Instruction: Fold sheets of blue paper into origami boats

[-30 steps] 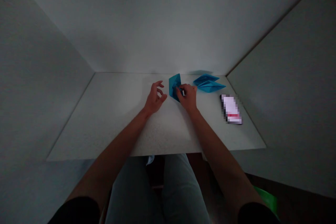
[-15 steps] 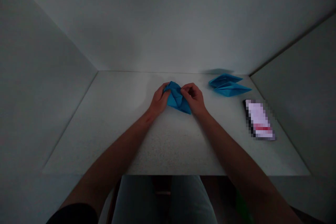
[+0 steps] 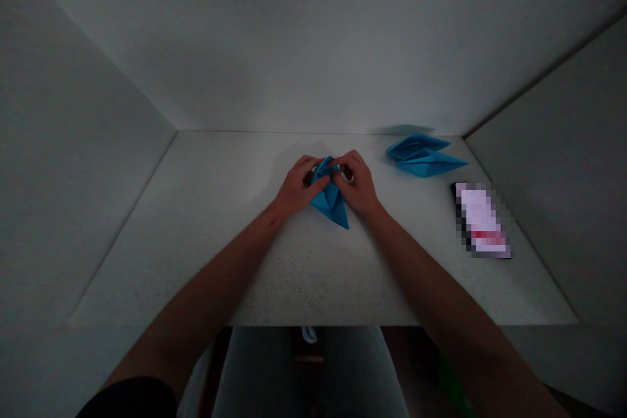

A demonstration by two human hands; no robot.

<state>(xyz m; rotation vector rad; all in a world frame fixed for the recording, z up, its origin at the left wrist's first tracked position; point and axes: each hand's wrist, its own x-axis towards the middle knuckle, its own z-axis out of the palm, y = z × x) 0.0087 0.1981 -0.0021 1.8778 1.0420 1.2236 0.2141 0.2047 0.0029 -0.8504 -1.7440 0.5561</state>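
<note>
A partly folded sheet of blue paper (image 3: 330, 206) is held between both hands over the middle of the white table (image 3: 313, 274). My left hand (image 3: 300, 186) pinches its left side, with the thumb lying across the front and the fingers behind. On the upper right side, my right hand (image 3: 358, 184) grips the paper between thumb and fingers. The two thumbs nearly meet at the upper part of the sheet. One pointed corner hangs down toward me. Parts of the folds are covered by the fingers.
Two folded blue paper boats (image 3: 426, 160) stand at the back right, close to the wall. Nearer to me on the right lies a phone (image 3: 482, 219), its screen lit and pixelated. White walls (image 3: 313, 39) enclose the table at the back and sides.
The blue paper has turned so that its corner points down more steeply. My left thumb has moved across its front, and both hands have come closer together near the top.
</note>
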